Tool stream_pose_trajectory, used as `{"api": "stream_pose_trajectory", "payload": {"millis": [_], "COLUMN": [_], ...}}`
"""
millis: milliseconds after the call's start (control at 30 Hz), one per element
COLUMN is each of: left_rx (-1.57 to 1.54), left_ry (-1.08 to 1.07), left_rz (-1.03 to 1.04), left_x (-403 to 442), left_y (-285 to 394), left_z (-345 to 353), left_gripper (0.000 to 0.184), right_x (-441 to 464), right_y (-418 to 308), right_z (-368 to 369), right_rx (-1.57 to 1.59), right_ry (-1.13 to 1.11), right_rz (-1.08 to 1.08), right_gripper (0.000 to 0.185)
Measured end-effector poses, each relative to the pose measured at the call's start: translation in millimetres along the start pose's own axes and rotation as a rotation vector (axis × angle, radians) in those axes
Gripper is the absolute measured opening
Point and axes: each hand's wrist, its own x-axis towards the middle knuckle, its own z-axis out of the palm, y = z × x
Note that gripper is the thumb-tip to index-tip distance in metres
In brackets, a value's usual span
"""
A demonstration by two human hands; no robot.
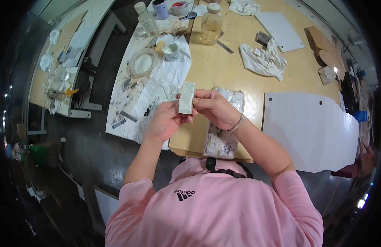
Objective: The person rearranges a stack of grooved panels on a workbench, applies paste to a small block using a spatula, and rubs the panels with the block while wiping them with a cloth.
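Observation:
A small pale, whitish-green rectangular block [186, 98] is held upright between both hands, above the near edge of the table. My left hand [165, 119] grips its lower left side, fingers curled beneath it. From the right, my right hand [213, 106] pinches the block's side with thumb and fingers; a bracelet circles that wrist. Under and beyond my right hand lies a long plastic-wrapped slab [221, 142] with dark smudges. Left of the block, a stained white sheet [159, 84] covers part of the table.
A jar of yellowish liquid [211, 25], a clear bottle [146, 20], an open pot [171, 51] and a round dish [142, 64] stand farther back. White cloth [264, 61] and a large white board [307, 131] lie right. A person's hand [367, 159] shows at far right.

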Motion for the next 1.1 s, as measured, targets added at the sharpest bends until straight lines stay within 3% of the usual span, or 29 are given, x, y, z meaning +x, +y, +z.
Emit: {"api": "stream_pose_trajectory", "payload": {"millis": [100,133,267,433,633,733,833,933,1100], "left_rx": [0.415,0.653,1.428,1.642,1.813,1.741,1.778,1.872,1.970], "left_ry": [0.043,0.104,0.494,0.666,0.559,0.582,0.578,0.461,0.622], "left_rz": [-0.114,-0.065,0.569,0.588,0.635,0.590,0.306,0.106,-0.112], "left_x": [23.0,35.0,115.0,151.5,159.6,141.5,91.0,33.9,-28.9], "left_y": [13.7,23.6,62.9,99.8,118.9,135.7,142.1,113.8,50.9], "left_z": [4.1,5.3,-52.8,-68.5,-91.7,-92.3,-82.7,-91.2,-94.6], "left_gripper": [0.028,0.023,0.015,0.012,0.010,0.012,0.015,0.019,0.014], "right_x": [-7.7,-7.5,-1.8,7.2,15.5,14.5,11.1,11.1,18.6], "right_y": [-13.7,-19.9,-44.8,-62.1,-57.4,-61.2,-62.6,-63.9,-62.8], "right_z": [-6.3,-12.8,-34.0,-37.9,-46.7,-45.9,-53.5,-57.1,-54.0], "right_rx": [0.020,0.025,0.038,0.111,0.084,0.070,0.029,0.024,0.009], "right_ry": [0.186,0.242,0.403,0.455,0.491,0.486,0.449,0.436,0.406], "right_rz": [-0.064,-0.079,-0.102,-0.141,-0.090,-0.100,-0.109,-0.109,-0.087], "right_gripper": [0.033,0.032,0.031,0.024,0.023,0.022,0.023,0.023,0.022]}}
